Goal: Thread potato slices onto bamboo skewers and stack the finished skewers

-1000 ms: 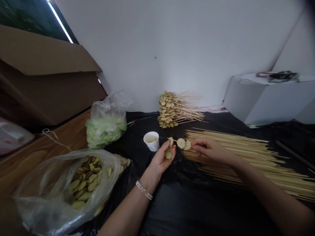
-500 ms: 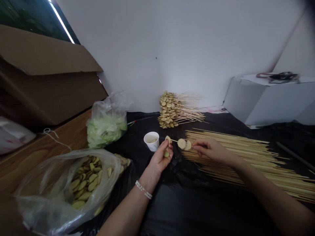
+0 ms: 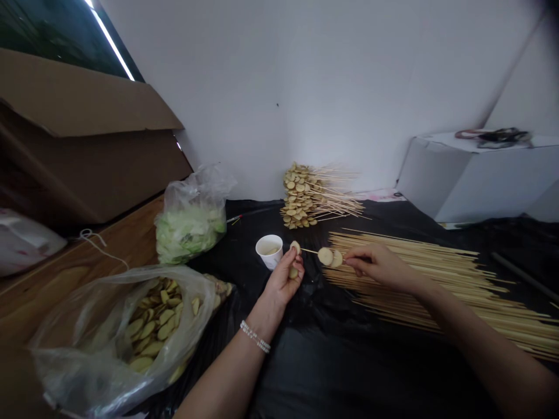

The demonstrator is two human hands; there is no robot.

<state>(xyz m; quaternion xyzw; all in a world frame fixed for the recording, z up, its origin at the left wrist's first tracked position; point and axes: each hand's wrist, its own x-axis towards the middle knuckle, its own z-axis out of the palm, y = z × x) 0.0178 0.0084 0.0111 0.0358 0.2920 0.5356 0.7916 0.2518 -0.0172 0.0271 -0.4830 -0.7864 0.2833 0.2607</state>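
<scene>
My left hand (image 3: 283,276), with a beaded bracelet at the wrist, pinches a potato slice (image 3: 296,247) between thumb and finger. Another slice (image 3: 293,272) shows lower in the same palm. A thin wooden skewer (image 3: 309,251) runs from the pinched slice toward my right hand (image 3: 371,265); whether its tip has pierced that slice I cannot tell. Two round potato slices (image 3: 325,256) sit on the skewer close to my right fingers, which are closed on it. Just left of my left hand stands a white paper cup (image 3: 269,249) with something pale inside.
Bare skewers (image 3: 419,273) lie in a wide heap under my right forearm. Loaded skewers (image 3: 301,195) are stacked by the wall. An open plastic bag (image 3: 87,343) of potato slices and a bag of cut greens (image 3: 192,224) stand left. A cardboard box (image 3: 87,157) is behind them.
The skewer with its two slices has moved slightly right along with my right hand. My left hand has shifted a little left, its grip on the slice kept.
</scene>
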